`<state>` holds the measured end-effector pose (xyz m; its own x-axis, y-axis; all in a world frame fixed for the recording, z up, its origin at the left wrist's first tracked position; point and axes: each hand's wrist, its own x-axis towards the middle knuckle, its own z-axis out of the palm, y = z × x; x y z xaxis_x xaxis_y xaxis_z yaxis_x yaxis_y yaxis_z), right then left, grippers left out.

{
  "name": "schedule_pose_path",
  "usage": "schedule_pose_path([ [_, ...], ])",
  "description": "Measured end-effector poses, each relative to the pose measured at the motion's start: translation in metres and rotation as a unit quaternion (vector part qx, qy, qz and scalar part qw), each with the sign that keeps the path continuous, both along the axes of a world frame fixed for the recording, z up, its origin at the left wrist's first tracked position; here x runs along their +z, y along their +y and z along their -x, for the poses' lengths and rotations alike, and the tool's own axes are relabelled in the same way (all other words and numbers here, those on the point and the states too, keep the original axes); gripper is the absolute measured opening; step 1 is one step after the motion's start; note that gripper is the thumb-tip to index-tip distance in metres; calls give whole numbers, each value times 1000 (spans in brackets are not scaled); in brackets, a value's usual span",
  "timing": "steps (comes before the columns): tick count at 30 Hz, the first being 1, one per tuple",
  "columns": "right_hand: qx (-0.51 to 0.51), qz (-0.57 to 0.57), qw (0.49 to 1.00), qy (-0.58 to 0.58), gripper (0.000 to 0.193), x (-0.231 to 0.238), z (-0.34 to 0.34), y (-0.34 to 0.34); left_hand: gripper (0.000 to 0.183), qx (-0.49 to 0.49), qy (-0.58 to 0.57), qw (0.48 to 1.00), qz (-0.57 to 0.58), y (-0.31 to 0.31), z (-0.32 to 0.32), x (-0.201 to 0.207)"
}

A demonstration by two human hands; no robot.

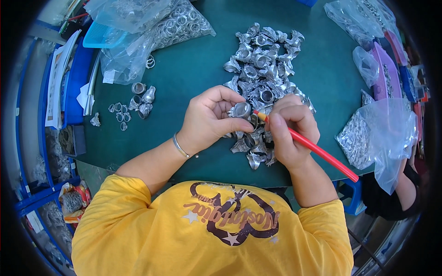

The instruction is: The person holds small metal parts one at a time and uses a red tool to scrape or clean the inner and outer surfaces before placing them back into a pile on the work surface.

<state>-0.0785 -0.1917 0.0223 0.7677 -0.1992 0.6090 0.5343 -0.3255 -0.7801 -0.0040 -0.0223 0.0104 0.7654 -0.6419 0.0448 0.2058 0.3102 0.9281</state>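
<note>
In my left hand point(208, 117) a silver-coloured metal ring point(240, 110) is pinched between thumb and fingers, its round opening facing up. My right hand point(294, 126) is closed round a red pencil point(322, 155), whose tip points at the ring's edge; whether it touches cannot be told. Under and beyond both hands spreads a long pile of chunky silver rings point(262, 60) with sculpted tops. My hands hide part of that pile.
The green table point(184, 69) carries a small group of rings point(142, 99) at the left. A clear bag of rings point(182, 25) and a light-blue basket point(99, 37) are at the far left. At right lie a bag of metal pieces point(357, 138) and a purple tray point(384, 76).
</note>
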Motion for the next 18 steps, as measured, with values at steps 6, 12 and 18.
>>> schedule_pose_path([
  [6,27,32,999,-32,15,0,-2,0,38,-6,-53,995,-80,3,1,3],
  [12,12,44,999,-24,15,0,-2,1,36,-37,-27,994,-98,6,-1,7],
  [18,-4,-15,999,-35,9,-1,-1,-2,45,11,-180,983,-28,3,3,-1],
])
